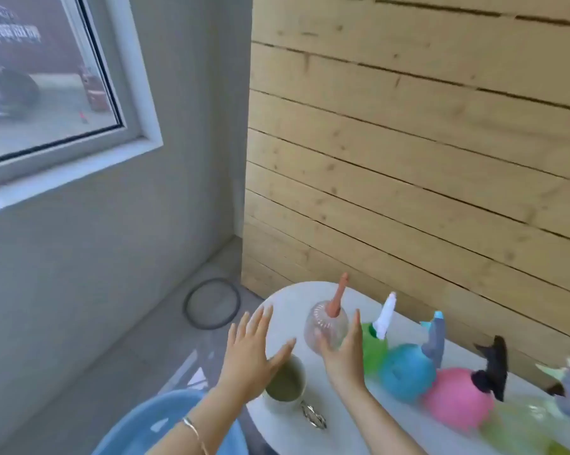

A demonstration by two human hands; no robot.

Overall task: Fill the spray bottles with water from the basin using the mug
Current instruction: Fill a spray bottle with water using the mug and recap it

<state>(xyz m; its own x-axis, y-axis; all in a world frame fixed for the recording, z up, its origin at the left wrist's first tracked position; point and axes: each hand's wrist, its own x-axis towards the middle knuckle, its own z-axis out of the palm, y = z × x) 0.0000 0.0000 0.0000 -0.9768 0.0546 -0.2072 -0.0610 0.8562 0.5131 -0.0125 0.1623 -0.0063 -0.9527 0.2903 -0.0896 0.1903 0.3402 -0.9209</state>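
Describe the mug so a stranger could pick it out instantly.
Start at the white oval table by the plank wall. At its near left edge, beside the blue basin, stands the mug, under the left hand. It is the only white, open-topped cup; its neighbours are round spray bottles with trigger nozzles.

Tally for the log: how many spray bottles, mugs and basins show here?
Spray bottles: 5 (clear bottle, green bottle, blue bottle, pink bottle, yellow-green bottle)
Mug: 1
Basin: 1
Total: 7
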